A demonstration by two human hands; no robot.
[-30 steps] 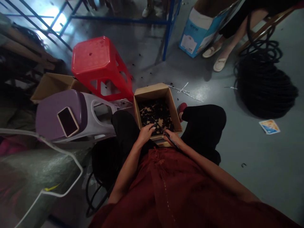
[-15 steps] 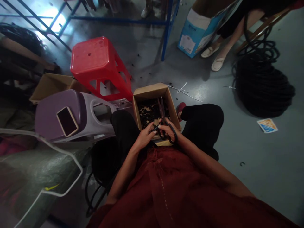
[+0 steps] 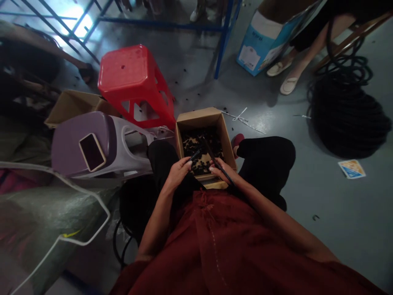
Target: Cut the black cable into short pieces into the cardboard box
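My left hand [image 3: 178, 173] is closed, pinching a short black cord-like piece [image 3: 195, 155] between thumb and fingertips. My right hand [image 3: 223, 169] grips a pair of dark scissors [image 3: 210, 149]. They are seen nearly edge-on, with the blades pointing away from me and the handles back along my wrist. Both hands are over the near edge of an open cardboard box [image 3: 227, 137] between my knees. Many small black scraps [image 3: 201, 135] lie in it, with bare cardboard showing through. The hands are apart.
On the left, a purple-topped stool [image 3: 69, 143] carries a phone [image 3: 92, 152]; a red stool [image 3: 124, 69] and another cardboard box [image 3: 69, 108] stand beyond. Black cord [image 3: 348, 114] is coiled on the right, near a seated person's feet [image 3: 288, 84] and a blue-white carton [image 3: 256, 45].
My hands have moved apart, the left one shifting left with its black piece. The scissors have turned edge-on, and a small tan patch near my left fingertips no longer shows there.
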